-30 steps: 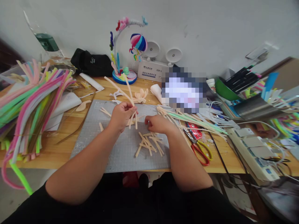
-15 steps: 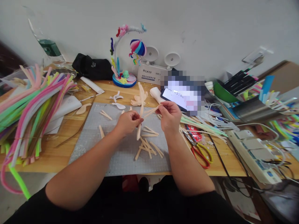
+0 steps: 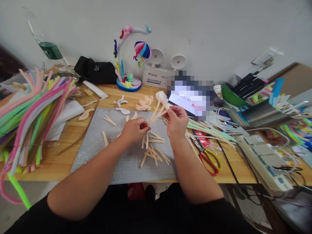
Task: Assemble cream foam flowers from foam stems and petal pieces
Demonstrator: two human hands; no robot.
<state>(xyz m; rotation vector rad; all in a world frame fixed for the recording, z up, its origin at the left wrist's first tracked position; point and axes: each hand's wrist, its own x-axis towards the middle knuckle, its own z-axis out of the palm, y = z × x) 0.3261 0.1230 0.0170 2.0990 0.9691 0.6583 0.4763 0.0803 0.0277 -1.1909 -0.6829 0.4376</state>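
My left hand is closed in a pinch around the middle of several pale beige pipe cleaners, whose lower ends stick out beneath the fingers. My right hand pinches the upper right tip of the same bunch, while another upper end fans out freely. Under the hands is a grey cutting mat. Short cut pieces of beige pipe cleaner lie on it in a loose heap. A few more short pieces rest left of my left hand.
Beige petal shapes and white shaped pieces lie beyond the mat's far edge. Red- and yellow-handled pliers are at right, near a power strip. Bundled coloured pipe cleaners fill the left. A colourful decorated arch stands behind.
The held pipe cleaners have swung from nearly upright to leaning right, their upper ends closer to my right hand. Both hands keep nearly the same places.
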